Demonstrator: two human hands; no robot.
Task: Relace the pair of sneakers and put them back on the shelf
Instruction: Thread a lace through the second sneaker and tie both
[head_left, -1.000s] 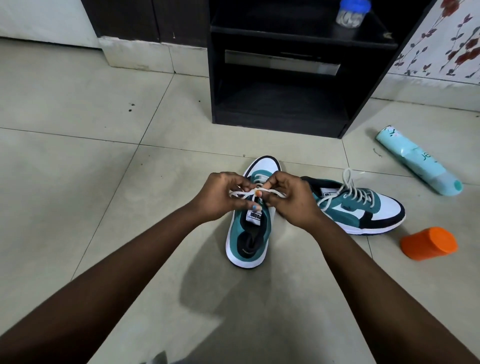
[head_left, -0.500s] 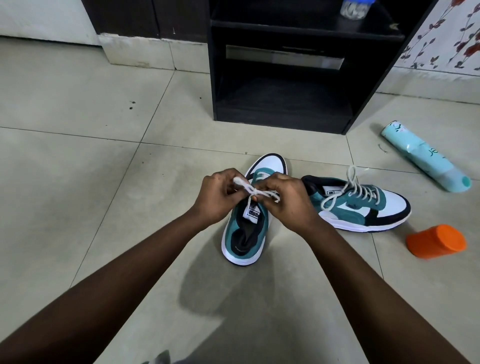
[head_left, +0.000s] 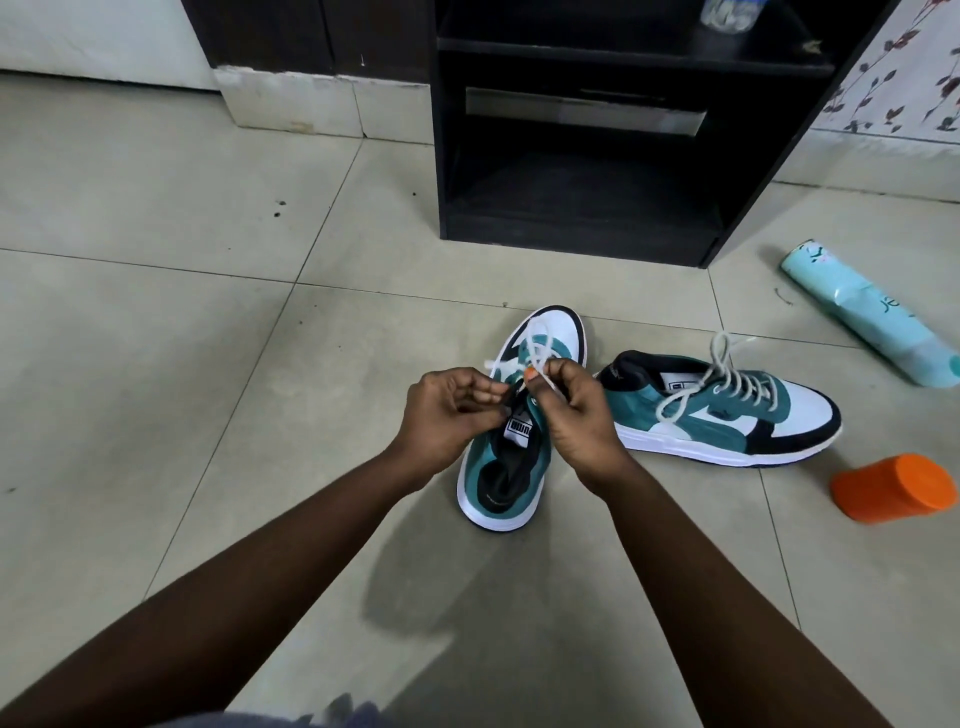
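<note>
Two teal, white and black sneakers lie on the tiled floor. The near sneaker (head_left: 506, 467) points away from me, toe toward the black shelf unit (head_left: 576, 156). Both hands work above its tongue. My left hand (head_left: 449, 410) pinches one end of its white lace (head_left: 537, 345). My right hand (head_left: 576, 410) pinches a loop of the same lace, which stands up over the toe. The other sneaker (head_left: 727, 410) lies to the right, toe pointing right, its white lace tied in a bow. The hands hide most of the near sneaker's eyelets.
A pale turquoise can (head_left: 867, 319) lies on the floor at the right. An orange container (head_left: 893, 488) lies on its side nearer me. A clear jar (head_left: 727, 13) stands on the shelf unit's upper board. The lower compartment of the shelf unit opens toward me.
Both hands have lifted slightly and turned. The lace that stretched flat between them now stands up as a loop over the toe. The view has tilted down a little.
</note>
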